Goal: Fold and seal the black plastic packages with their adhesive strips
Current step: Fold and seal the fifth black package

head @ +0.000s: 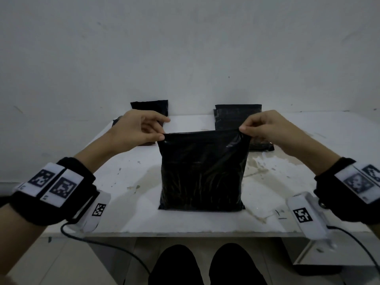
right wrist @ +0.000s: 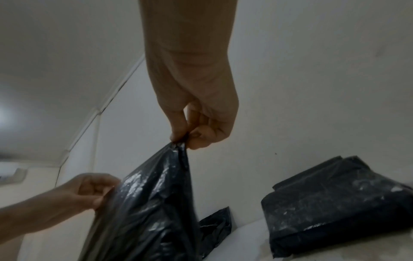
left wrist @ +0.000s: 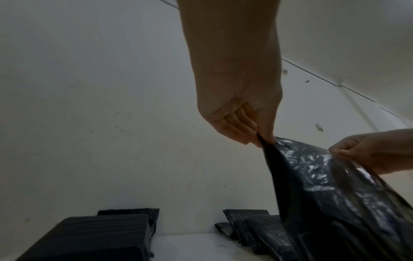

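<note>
A black plastic package [head: 202, 171] stands on the white table [head: 127, 177] in front of me, its top edge lifted and stretched flat. My left hand [head: 141, 128] pinches the top left corner between thumb and fingers. My right hand [head: 261, 125] pinches the top right corner the same way. The left wrist view shows the left hand [left wrist: 245, 127] gripping the shiny black package [left wrist: 330, 194], with the right hand [left wrist: 368, 150] at the far corner. In the right wrist view the right hand [right wrist: 196, 123] holds the package [right wrist: 152, 203] and the left hand [right wrist: 85, 190] holds its other corner.
Other black packages lie at the back of the table against the wall: a pile at back left [head: 150, 109] and a stack at back right [head: 238, 116]. The table top is stained at the right [head: 259, 167]. Cables hang below the table's front edge.
</note>
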Available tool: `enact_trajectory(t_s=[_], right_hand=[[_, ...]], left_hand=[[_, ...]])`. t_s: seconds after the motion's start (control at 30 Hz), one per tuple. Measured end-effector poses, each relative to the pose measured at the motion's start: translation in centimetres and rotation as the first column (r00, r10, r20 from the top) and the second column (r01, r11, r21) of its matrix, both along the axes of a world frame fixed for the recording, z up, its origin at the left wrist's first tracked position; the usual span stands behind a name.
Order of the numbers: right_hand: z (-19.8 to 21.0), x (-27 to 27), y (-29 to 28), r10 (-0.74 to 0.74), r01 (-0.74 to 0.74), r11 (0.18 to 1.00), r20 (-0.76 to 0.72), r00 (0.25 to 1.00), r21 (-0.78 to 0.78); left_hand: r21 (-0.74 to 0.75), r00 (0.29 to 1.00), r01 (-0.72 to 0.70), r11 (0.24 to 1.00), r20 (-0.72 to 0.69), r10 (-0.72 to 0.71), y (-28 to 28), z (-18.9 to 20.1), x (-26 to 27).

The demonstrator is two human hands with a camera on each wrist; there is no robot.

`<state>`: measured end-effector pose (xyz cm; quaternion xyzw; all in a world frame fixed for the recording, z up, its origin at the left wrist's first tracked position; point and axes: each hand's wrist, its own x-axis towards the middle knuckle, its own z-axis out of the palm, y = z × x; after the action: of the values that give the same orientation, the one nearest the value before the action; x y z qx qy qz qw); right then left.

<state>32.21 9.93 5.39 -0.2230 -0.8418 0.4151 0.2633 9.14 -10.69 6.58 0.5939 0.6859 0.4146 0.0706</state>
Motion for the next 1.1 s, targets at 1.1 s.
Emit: enact_trajectory(t_s=[1.1], right_hand=[[-0.5, -2.3, 0.7, -0.090, 0.068, 0.980, -0.111, 0.990, -0.188]], left_hand=[[0.093, 0.965, -0.087, 0.992, 0.254, 0.061, 1.7, -0.6, -0.7]])
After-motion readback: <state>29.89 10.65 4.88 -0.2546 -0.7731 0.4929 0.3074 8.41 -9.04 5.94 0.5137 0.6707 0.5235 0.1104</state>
